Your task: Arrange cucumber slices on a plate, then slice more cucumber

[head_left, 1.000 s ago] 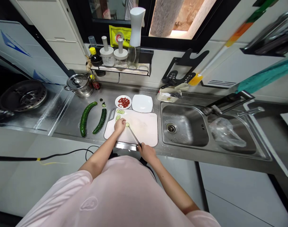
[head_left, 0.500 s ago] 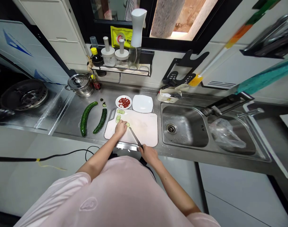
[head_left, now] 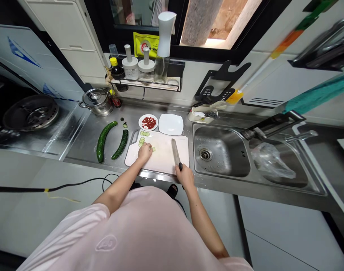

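Observation:
My left hand (head_left: pixel 145 152) rests on a white cutting board (head_left: pixel 167 160), its fingers curled over a short cucumber piece (head_left: pixel 152 149) that is mostly hidden. Several thin cucumber slices (head_left: pixel 141 141) lie just beyond that hand. My right hand (head_left: pixel 185 177) grips the black handle of a kitchen knife (head_left: pixel 176 151), whose steel blade points away from me over the board, apart from the cucumber. Left of the board lie two dark green cucumbers (head_left: pixel 103 141) (head_left: pixel 120 145), the nearer to the board being thinner.
Behind the board stand a small plate of chopped red food (head_left: pixel 148 122) and a white square plate (head_left: pixel 170 124). A steel sink (head_left: pixel 219 152) with a plastic bag (head_left: pixel 272 161) in its second basin lies right. A steel pot (head_left: pixel 96 102) and a stove (head_left: pixel 31 113) lie left.
My right hand has moved right, carrying the knife off the cucumber, and the blade has swung from slanting to pointing straight away from me. My left hand stays nearly in place.

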Demonstrator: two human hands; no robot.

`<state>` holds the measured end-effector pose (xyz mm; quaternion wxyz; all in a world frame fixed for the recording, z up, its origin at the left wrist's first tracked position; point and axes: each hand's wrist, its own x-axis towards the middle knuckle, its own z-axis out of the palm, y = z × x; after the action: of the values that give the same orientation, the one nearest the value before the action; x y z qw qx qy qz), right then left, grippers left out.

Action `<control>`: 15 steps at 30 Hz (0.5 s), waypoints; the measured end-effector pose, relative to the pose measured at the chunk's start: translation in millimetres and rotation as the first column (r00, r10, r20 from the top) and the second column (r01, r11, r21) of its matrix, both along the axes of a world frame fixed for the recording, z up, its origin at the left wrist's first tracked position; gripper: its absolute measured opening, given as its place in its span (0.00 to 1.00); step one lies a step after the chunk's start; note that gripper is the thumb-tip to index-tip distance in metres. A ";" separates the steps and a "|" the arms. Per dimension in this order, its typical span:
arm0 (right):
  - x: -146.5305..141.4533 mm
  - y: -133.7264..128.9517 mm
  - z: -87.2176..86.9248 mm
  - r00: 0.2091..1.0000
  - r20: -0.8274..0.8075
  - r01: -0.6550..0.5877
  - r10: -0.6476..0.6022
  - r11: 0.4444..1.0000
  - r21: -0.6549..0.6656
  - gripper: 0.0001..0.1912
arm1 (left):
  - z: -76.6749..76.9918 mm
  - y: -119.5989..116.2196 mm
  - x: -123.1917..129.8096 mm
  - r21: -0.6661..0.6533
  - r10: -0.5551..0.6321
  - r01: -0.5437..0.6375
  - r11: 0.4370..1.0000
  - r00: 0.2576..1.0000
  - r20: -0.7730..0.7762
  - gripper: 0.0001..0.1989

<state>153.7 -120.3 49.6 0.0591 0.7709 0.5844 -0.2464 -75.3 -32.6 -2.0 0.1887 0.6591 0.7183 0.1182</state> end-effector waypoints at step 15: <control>-6.6 5.0 -3.3 1.000 0.021 -0.018 0.018 0.999 -0.027 0.23 | 4.2 6.4 -1.0 -0.061 0.050 -0.046 0.997 0.996 0.079 0.06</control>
<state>147.1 -115.2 46.2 0.0777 0.7672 0.5874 -0.2455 -76.2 -26.3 2.2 0.2342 0.6305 0.7289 0.1279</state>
